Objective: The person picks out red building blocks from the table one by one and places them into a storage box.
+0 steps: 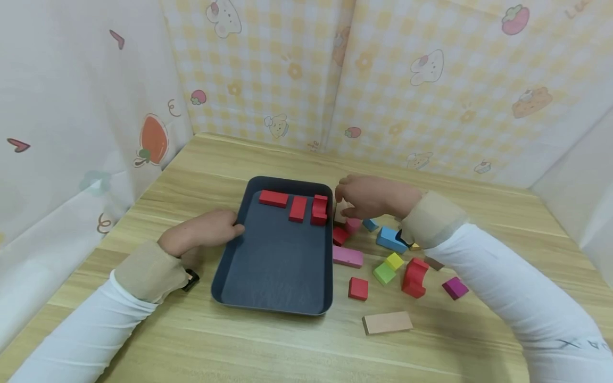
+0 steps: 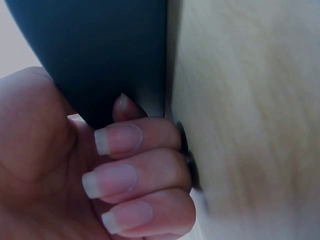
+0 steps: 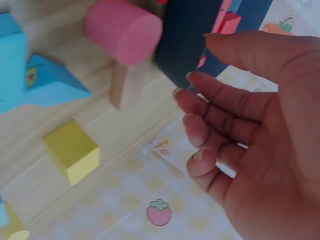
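A dark rectangular tray (image 1: 278, 266) lies on the table with two red rectangular blocks (image 1: 274, 199) and a red arch block (image 1: 319, 210) along its far end. My left hand (image 1: 203, 231) grips the tray's left wall, thumb at the rim and the other fingers curled outside against the table. Above the loose blocks just past the tray's right wall hovers my right hand (image 1: 375, 194), fingers loosely bent with nothing between them. Below it are a plain wooden block (image 3: 125, 85) and a pink cylinder (image 3: 125, 35); its fingertips overlap the tray's edge in the right wrist view.
Right of the tray lie a red block (image 1: 358, 288), a second red arch (image 1: 415, 277), a pink bar (image 1: 348, 257), a blue block (image 1: 391, 239), green (image 1: 384, 273) and purple blocks (image 1: 455, 288), and a wooden plank (image 1: 388, 323). A patterned cloth (image 1: 268, 80) hangs behind the table.
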The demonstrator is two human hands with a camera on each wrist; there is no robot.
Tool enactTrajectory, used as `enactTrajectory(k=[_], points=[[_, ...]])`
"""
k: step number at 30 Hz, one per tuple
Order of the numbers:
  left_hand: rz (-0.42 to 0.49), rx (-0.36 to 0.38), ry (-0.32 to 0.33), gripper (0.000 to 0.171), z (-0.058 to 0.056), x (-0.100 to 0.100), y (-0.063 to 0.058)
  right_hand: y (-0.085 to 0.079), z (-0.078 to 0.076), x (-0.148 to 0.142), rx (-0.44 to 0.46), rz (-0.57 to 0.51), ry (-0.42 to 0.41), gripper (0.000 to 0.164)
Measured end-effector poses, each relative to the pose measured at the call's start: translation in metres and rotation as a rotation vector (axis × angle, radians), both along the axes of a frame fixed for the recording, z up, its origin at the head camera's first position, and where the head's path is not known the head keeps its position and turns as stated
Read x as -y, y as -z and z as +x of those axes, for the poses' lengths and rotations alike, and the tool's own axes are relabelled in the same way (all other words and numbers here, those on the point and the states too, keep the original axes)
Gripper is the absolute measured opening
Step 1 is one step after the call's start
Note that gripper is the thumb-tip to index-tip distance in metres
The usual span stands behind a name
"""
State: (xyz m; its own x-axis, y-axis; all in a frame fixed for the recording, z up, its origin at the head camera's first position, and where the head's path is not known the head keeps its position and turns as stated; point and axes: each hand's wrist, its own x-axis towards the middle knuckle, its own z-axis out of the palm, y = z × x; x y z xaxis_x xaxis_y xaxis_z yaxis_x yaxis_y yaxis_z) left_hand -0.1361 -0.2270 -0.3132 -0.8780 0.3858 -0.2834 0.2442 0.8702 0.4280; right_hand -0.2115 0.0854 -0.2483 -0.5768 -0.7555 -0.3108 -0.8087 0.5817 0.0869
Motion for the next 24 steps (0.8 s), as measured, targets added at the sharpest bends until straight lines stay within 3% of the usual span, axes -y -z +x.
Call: enactTrajectory(k=[13, 24], points=[[0.006, 0.011, -0.001, 0.028, 0.001, -0.001, -0.003, 0.021, 0.007, -0.022, 0.153, -0.119, -0.058, 0.034], [0.049, 0.000, 0.010, 0.026, 0.001, 0.001, -0.001, 0.037, 0.010, -0.025, 0.195, -0.200, -0.140, 0.038]])
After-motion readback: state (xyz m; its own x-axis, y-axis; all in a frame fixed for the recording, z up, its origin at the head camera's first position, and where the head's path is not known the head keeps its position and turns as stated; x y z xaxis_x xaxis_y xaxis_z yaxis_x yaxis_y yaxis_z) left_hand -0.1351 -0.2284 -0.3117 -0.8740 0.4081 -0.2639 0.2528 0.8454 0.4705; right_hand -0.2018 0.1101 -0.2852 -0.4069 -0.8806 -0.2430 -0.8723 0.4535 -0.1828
